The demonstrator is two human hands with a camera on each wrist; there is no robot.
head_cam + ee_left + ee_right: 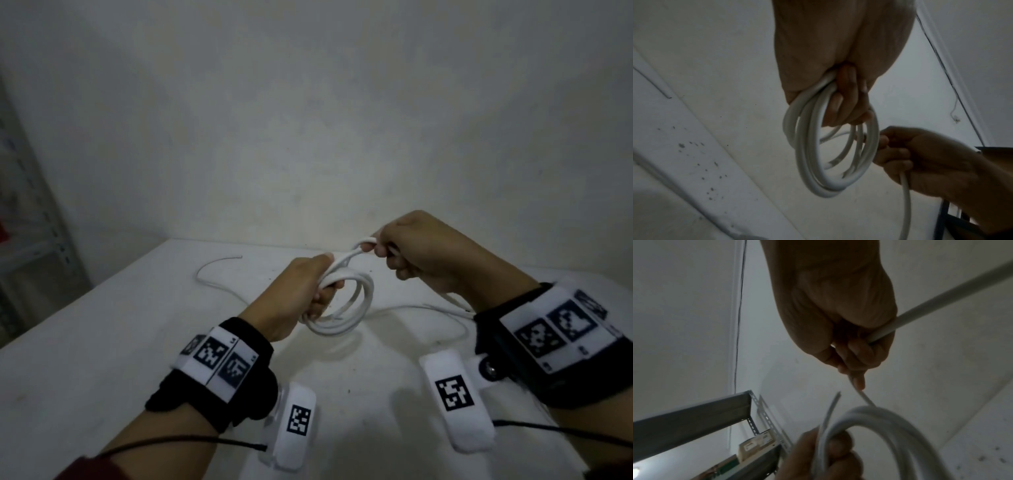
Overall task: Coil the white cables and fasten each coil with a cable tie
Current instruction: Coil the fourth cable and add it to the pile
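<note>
Left hand (301, 291): fist closed round the top of the coil (346, 308); fingers pass through the loops and press them against the palm. Judged purpose: it serves as the fixed former, so the turns stay stacked and cannot spring apart.

Coil: several turns of white cable hanging below the left fist, clear of the table (102, 359). In the left-wrist view the loops lie close together and roughly round — one or two inner turns sit slacker.

Right hand (424, 253): closed on the cable's free run, just beside and slightly above the left hand. Cable enters the fist from the wrist side and leaves past the fingertips (859, 382) toward the coil. Judged purpose: it feeds and steers the next turn, keeping the run taut enough to land on the stack.

Free run (455, 303): trails from under the right hand toward the right wrist; how much is left cannot be told.

Thin strand (219, 274): lies on the table beyond the left hand, curving away from both hands. Whether it is a cable tie, a second cable or this cable's other end cannot be told.

Step in hand: winding, by my reading — no tie is on the coil yet.

Risk: if the left grip eases, the slack inner turns will probably slip and the coil will open.

Shelf (694, 415): metal racking off to the left, well apart from the hands.
</note>
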